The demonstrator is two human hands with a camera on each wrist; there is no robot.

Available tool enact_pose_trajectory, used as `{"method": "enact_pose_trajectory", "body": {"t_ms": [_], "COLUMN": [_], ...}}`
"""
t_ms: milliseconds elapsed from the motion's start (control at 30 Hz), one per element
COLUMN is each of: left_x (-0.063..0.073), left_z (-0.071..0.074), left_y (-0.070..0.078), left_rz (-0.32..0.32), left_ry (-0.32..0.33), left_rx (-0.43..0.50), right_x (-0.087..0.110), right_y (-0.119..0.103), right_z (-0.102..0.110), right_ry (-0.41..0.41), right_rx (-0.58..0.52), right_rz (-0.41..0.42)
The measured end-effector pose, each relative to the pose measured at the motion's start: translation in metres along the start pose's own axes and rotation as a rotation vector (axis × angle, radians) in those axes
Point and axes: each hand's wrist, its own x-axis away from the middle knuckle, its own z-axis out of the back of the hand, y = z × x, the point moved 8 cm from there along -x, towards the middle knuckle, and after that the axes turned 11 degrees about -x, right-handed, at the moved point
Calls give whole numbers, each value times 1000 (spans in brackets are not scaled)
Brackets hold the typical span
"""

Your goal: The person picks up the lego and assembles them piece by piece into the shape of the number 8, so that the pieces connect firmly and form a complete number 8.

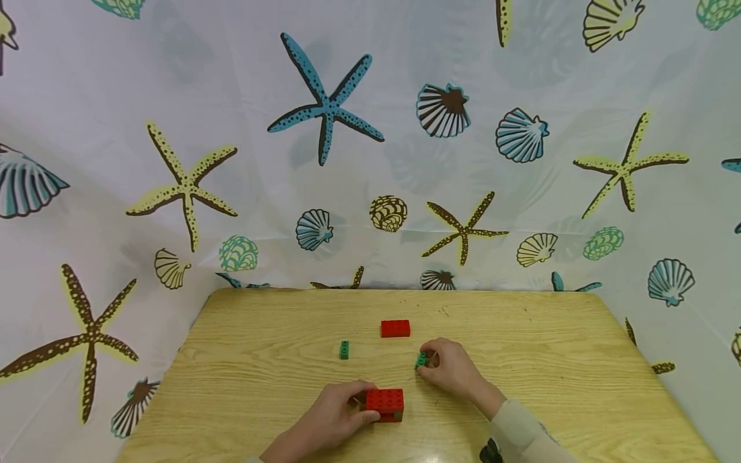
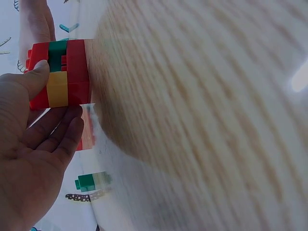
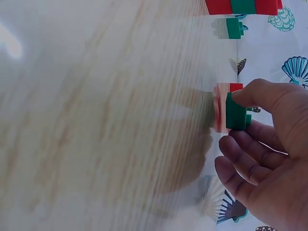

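My left hand [image 1: 338, 411] grips a stack of toy bricks [image 1: 385, 402] near the front middle of the table, thumb on the near side and fingers behind. In the left wrist view the stack [image 2: 77, 72] has red bricks above and below, with a yellow brick [image 2: 57, 89] and a green brick [image 2: 57, 48] sandwiched between. To the right, my right hand [image 1: 454, 368] pinches a small green brick [image 1: 420, 360] between thumb and fingers. The right wrist view shows this green brick [image 3: 236, 111] close over the tabletop, its studs facing up.
A loose red brick [image 1: 395, 328] lies farther back on the wooden table [image 1: 260, 360]. Left of it lies another small green brick [image 1: 344, 350]. A white curtain [image 1: 370, 173] printed with shells and starfish surrounds the table's back and sides.
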Motion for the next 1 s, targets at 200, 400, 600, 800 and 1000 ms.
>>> {"method": "enact_pose_trajectory", "body": {"t_ms": [200,400,600,800,1000], "left_x": [0,0,-1,0,-1], "left_z": [-1,0,1,2,2], "left_y": [-1,0,3,4,4], "left_rz": [1,4,-5,0,-3], "left_ry": [4,6,7,4,5], "left_rx": [1,-4,-4,-4,2], "right_x": [3,4,5,6,8], "right_y": [-5,-14,-18,-22,-30], "right_z": [2,4,5,4,3], "right_ry": [8,14,11,3,-31], "right_rx": [-1,0,-1,10,8], "right_rz": [12,45,55,67,90]}}
